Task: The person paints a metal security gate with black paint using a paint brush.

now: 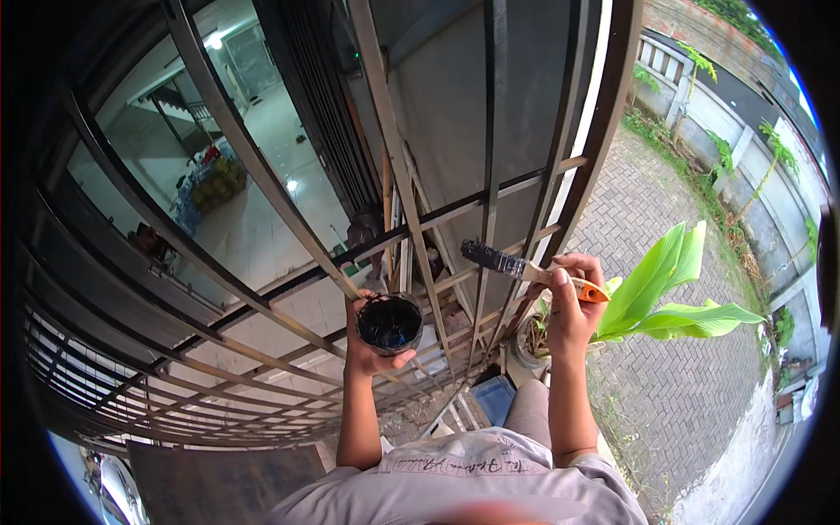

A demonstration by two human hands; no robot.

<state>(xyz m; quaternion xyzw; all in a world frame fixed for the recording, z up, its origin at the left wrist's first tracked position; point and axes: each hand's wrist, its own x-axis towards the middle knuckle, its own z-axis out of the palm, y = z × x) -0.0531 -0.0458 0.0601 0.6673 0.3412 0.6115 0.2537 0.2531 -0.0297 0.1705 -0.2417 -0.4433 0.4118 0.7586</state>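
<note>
My left hand [368, 357] is wrapped round a cup of black paint [390, 324], its opening facing up and its rim smeared dark. In my right hand [574, 306] is a paintbrush [538, 273] with an orange-tipped wooden handle. Its bristles are coated black and point left, near the bars and apart from the cup. Whether the bristles touch a bar, I cannot tell. In front of both hands stands a metal bar fence [402, 232], with several upright bars and crossbars; some of its bars are dark and others brownish-grey.
A potted plant with broad green leaves [647, 289] stands close by my right hand. Brick paving [674, 350] stretches right to a low wall [744, 175]. Behind the bars lies a tiled room [289, 166] with bundled goods [210, 185]. A brown panel [227, 483] sits lower left.
</note>
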